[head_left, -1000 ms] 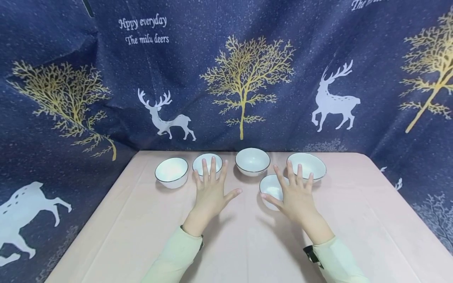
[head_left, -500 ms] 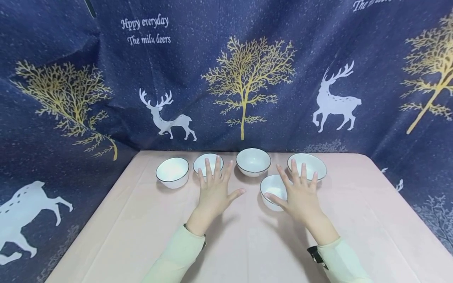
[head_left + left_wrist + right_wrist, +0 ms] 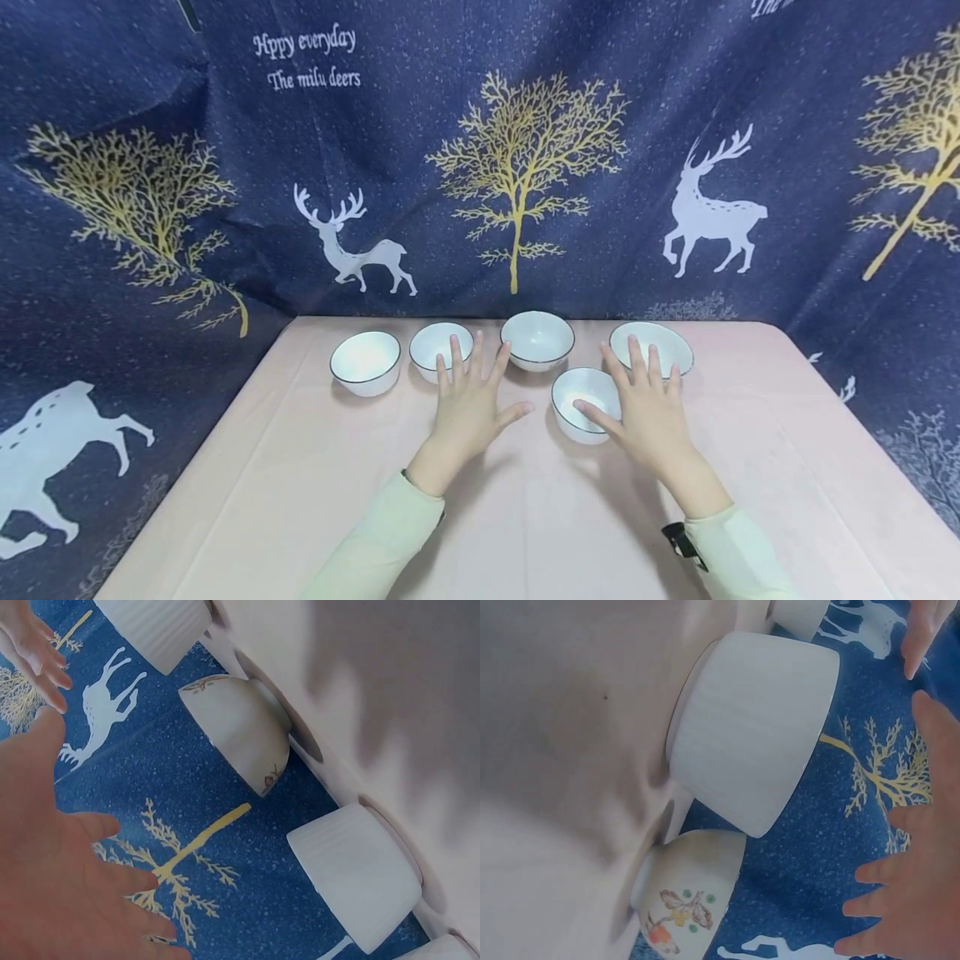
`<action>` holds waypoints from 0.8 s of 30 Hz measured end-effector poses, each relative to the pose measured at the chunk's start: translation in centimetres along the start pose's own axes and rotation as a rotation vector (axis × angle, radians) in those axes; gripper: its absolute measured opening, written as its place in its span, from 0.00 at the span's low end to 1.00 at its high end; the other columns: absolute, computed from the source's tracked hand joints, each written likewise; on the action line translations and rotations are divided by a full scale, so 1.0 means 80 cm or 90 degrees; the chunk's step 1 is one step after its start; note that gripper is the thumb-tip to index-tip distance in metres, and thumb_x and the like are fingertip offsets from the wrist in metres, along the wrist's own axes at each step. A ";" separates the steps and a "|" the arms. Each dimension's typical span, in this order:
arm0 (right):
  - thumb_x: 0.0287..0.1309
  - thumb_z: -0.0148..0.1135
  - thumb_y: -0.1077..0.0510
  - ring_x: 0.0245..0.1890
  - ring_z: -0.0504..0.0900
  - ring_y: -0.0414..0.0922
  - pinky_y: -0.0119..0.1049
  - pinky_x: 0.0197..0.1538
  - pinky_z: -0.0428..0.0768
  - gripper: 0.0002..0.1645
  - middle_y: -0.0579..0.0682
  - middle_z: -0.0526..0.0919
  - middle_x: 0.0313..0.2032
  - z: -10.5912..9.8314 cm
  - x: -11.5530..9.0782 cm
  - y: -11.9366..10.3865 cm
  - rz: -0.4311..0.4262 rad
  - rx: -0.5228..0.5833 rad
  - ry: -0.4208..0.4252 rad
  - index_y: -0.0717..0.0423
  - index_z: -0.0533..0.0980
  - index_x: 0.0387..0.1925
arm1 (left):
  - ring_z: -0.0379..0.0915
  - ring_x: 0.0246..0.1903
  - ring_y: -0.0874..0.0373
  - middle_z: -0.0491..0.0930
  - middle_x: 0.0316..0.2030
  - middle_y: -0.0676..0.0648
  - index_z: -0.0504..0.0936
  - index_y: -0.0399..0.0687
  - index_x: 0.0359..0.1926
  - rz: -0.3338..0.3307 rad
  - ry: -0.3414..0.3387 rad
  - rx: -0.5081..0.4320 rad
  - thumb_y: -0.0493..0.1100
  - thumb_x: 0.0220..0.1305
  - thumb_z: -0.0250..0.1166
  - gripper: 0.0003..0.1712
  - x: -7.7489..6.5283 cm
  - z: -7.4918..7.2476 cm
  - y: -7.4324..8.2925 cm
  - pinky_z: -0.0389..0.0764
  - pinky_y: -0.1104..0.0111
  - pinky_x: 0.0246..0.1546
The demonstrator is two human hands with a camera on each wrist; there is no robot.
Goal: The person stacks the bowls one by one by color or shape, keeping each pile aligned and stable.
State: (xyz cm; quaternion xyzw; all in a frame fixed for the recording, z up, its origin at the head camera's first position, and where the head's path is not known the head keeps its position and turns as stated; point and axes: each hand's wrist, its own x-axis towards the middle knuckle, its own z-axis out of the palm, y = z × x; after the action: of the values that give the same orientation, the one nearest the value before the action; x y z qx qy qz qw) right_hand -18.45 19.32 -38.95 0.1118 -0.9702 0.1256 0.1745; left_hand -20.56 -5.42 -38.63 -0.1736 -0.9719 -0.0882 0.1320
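Both hands hover over the table with fingers spread, holding nothing. In the head view my left hand overlaps the near edge of a small white bowl, its index fingertip at the rim of the middle back bowl. My right hand has its thumb over the front bowl and its fingers across the back right bowl. The right wrist view shows the front bowl's plain white side and a flower-printed bowl. Shadows lie below the hands.
At the far left stands another dark-rimmed white bowl. A pale pink cloth covers the table. Behind it hangs a dark blue curtain printed with deer and golden trees.
Both hands have drifted to the right, the left one further, so its fingers now reach the middle back bowl's rim in the view. The bowls stay in place.
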 end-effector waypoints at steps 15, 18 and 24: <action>0.63 0.53 0.33 0.69 0.48 0.71 0.75 0.65 0.47 0.47 0.70 0.49 0.71 0.000 -0.002 0.012 0.037 0.106 -0.005 0.49 0.50 0.74 | 0.27 0.72 0.36 0.46 0.73 0.35 0.51 0.53 0.76 0.060 0.023 -0.091 0.71 0.60 0.56 0.51 0.012 0.010 0.012 0.38 0.40 0.72; 0.64 0.52 0.34 0.68 0.49 0.71 0.76 0.65 0.48 0.46 0.70 0.50 0.71 -0.001 -0.004 0.013 0.043 0.124 -0.010 0.50 0.51 0.74 | 0.28 0.72 0.36 0.46 0.73 0.35 0.50 0.53 0.76 0.065 0.021 -0.126 0.71 0.61 0.55 0.50 0.013 0.011 0.015 0.37 0.41 0.72; 0.68 0.50 0.38 0.67 0.54 0.70 0.75 0.63 0.55 0.43 0.71 0.52 0.70 -0.001 -0.010 0.020 0.042 0.150 -0.019 0.54 0.50 0.74 | 0.30 0.72 0.37 0.49 0.73 0.35 0.50 0.51 0.76 0.068 0.011 -0.165 0.69 0.63 0.54 0.49 0.014 0.014 0.019 0.40 0.41 0.72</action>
State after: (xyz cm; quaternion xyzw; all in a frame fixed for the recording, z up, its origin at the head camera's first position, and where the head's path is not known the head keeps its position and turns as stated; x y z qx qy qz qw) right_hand -18.17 21.01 -39.52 0.1015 -0.9543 0.2428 0.1416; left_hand -21.26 -3.39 -39.16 -0.2402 -0.9406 -0.2070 0.1215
